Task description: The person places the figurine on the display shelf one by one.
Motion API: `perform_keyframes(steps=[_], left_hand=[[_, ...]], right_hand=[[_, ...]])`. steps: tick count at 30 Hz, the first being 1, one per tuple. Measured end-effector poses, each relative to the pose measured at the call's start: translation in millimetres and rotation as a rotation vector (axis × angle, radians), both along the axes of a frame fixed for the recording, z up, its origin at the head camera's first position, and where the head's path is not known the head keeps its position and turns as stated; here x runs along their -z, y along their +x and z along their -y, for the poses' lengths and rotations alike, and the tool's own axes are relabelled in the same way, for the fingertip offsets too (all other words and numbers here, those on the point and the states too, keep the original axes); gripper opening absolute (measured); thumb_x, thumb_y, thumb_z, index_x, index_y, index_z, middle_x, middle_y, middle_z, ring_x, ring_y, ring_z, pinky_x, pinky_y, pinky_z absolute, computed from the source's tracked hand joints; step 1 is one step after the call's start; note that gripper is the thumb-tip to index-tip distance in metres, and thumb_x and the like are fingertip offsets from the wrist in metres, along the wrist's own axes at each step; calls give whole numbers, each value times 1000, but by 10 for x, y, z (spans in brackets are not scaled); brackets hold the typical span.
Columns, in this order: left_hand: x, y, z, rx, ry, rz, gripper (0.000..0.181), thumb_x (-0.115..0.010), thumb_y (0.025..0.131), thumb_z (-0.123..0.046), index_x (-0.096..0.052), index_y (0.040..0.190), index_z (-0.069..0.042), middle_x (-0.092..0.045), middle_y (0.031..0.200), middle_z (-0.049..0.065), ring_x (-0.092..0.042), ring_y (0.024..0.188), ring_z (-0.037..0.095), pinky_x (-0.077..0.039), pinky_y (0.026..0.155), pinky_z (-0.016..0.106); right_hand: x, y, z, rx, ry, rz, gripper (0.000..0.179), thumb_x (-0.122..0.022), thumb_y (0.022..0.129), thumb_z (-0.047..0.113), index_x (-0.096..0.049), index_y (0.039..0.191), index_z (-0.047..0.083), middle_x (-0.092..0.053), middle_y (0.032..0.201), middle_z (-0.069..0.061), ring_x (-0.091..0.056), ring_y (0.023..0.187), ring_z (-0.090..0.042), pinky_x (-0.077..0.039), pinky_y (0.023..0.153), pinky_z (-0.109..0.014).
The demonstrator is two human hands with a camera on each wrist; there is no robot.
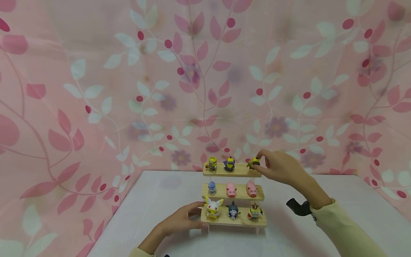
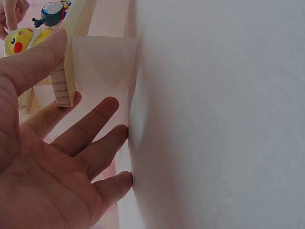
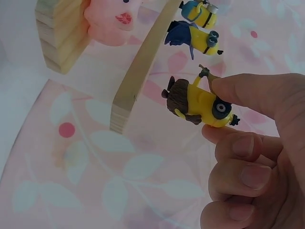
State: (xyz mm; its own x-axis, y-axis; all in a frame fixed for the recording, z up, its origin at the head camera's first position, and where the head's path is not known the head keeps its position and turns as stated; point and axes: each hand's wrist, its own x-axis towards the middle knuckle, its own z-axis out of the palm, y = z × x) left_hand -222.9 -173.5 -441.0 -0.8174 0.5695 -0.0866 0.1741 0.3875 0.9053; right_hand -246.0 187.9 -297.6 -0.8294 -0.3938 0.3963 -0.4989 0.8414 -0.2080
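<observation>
A three-tier wooden display stand (image 1: 233, 222) stands on the table, with small figures on its boards. My left hand (image 1: 183, 220) is at the left end of its lowest board. In the left wrist view, the thumb and index finger (image 2: 52, 117) span that board's end, while the other fingers spread below. Between thumb and index finger, my right hand (image 1: 282, 167) pinches a yellow one-eyed Minion figure (image 3: 202, 102) in a brown skirt. Its feet are slightly apart from the right end of the top board (image 3: 138, 71).
Two other Minion figures (image 1: 229, 164) share the top board. On the middle board are a blue figure (image 1: 212, 187) and two pink pigs (image 1: 231, 190). A white-eared yellow figure (image 1: 212, 208), a dark-capped figure (image 1: 233, 211) and a crowned figure (image 1: 254, 211) occupy the lowest. A floral backdrop (image 1: 205, 89) hangs behind.
</observation>
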Motion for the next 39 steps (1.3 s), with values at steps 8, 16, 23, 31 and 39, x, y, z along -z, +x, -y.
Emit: perform_keyframes(steps=[8, 16, 23, 31, 39], left_hand=[[39, -18, 7, 1, -4, 4, 68, -80, 84, -29, -49, 144, -17, -56, 137, 7, -51, 127, 30, -31, 106, 63], [50, -12, -1, -9, -10, 7, 67, -80, 84, -29, -50, 143, -19, -58, 135, 6, -52, 126, 30, -31, 105, 63], [40, -15, 5, -7, -7, 4, 67, -80, 84, -29, -50, 143, -19, -56, 137, 8, -51, 127, 31, -31, 105, 63], [30, 3, 10, -12, -11, 5, 69, -80, 84, -27, -49, 144, -16, -57, 136, 9, -51, 127, 31, -31, 105, 63], [42, -17, 14, -13, -18, -5, 68, -81, 84, -31, -50, 143, -18, -57, 136, 8, -51, 127, 31, -32, 105, 63]], right_hand=[[4, -97, 51, 7, 25, 77, 31, -76, 87, 31, -64, 107, 9, -49, 64, 4, -43, 52, -12, -37, 45, -27], [23, -126, 89, 19, 42, 100, 32, -74, 88, 32, -66, 109, 10, -49, 64, 4, -44, 53, -12, -37, 45, -28], [32, -129, 103, 19, 65, 83, 33, -73, 89, 34, -66, 112, 11, -50, 65, 5, -44, 53, -11, -37, 46, -27], [48, -114, 96, 23, 61, 84, 34, -72, 90, 34, -65, 113, 9, -50, 64, 5, -44, 52, -11, -38, 45, -27], [35, -24, 25, 30, 30, 59, 36, -71, 91, 32, -64, 116, 8, -48, 62, 5, -42, 51, -11, -37, 46, -28]])
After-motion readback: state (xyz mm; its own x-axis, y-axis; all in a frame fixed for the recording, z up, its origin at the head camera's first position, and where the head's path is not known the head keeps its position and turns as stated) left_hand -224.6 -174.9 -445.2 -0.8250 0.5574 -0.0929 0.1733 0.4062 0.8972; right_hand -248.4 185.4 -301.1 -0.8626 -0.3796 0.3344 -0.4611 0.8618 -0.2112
